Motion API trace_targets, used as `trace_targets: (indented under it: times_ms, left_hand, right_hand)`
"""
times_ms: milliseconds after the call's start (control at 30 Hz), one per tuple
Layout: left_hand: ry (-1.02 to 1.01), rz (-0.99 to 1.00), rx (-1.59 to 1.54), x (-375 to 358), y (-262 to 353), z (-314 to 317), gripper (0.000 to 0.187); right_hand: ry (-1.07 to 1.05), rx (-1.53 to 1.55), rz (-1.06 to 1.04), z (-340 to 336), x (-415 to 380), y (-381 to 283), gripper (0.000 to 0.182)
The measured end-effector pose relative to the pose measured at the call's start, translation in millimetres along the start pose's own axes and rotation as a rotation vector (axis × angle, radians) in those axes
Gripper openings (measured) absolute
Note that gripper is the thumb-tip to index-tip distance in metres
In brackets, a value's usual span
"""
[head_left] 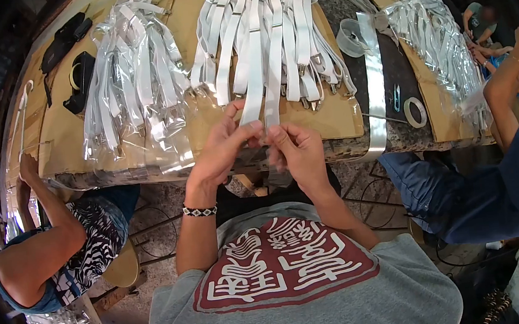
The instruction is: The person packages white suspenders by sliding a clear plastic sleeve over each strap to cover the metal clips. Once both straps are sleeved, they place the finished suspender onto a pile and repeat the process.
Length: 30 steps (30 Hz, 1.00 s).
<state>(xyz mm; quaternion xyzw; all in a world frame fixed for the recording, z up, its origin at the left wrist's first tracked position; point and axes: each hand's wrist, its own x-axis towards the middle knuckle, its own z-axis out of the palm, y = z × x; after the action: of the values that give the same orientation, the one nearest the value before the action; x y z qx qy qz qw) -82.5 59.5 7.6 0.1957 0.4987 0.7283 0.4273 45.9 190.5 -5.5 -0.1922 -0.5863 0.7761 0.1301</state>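
A pile of white suspenders with metal clips lies on cardboard in front of me. Two strap ends run from it down to my hands at the table's edge. My left hand, with a beaded bracelet at the wrist, pinches one white suspender strap between thumb and fingers. Close beside it, my right hand is closed on the other strap. Something clear, perhaps plastic film, shows below the fingers. The clips at these ends are mostly hidden by my fingers.
Bagged white suspenders lie to the left, with more at the right. A tape roll, a clear roll, a metal strip and a black tape dispenser are on the table. People sit on both sides.
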Motion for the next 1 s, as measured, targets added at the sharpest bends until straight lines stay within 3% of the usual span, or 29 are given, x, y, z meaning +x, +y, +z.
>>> trace_targets:
  times_ms: [267, 467, 667, 1000]
  left_hand:
    - [0.128, 0.121, 0.003, -0.8, -3.6, 2.4, 0.047]
    - [0.101, 0.146, 0.059, -1.9, -3.9, -0.3, 0.046]
    - [0.101, 0.114, 0.095, -5.1, -0.7, 4.7, 0.048]
    - [0.144, 0.124, 0.115, -5.8, -1.3, 6.4, 0.047]
  right_hand:
    - [-0.053, 0.01, -0.03, 9.5, 6.3, -13.3, 0.024]
    - [-0.172, 0.075, -0.002, 2.0, 5.8, -7.9, 0.022]
    - [-0.105, -0.108, -0.003, -4.5, 8.2, -2.1, 0.023]
    - [-0.055, -0.013, -0.119, 6.2, 2.6, 2.6, 0.022]
